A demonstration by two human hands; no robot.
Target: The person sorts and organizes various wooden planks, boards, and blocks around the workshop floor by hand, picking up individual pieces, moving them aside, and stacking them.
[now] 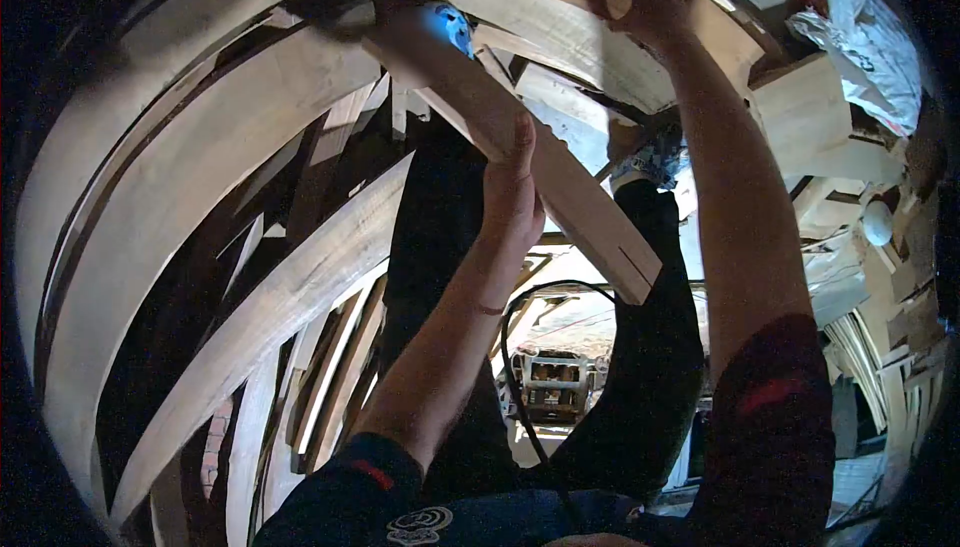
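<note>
A long wooden board point(570, 177) runs diagonally from the upper left to the centre right, its far end blurred. My left hand point(515, 167) is closed round the board near its middle, with the thumb along its upper face. Higher up on the right, my right hand point(645, 7) reaches out over a wide pale plank point(560, 32); its fingers are in shadow and partly blurred, so their grip is unclear. Below the board are my legs in dark trousers point(650, 377).
Long planks point(220, 157) fill the left side, with narrower strips point(340, 377) below them. Crumpled clear plastic point(870, 57) lies at the upper right. More wood pieces point(820, 117) are stacked on the right. A black cable point(508, 347) loops between my legs, near a metal-framed object point(555, 384).
</note>
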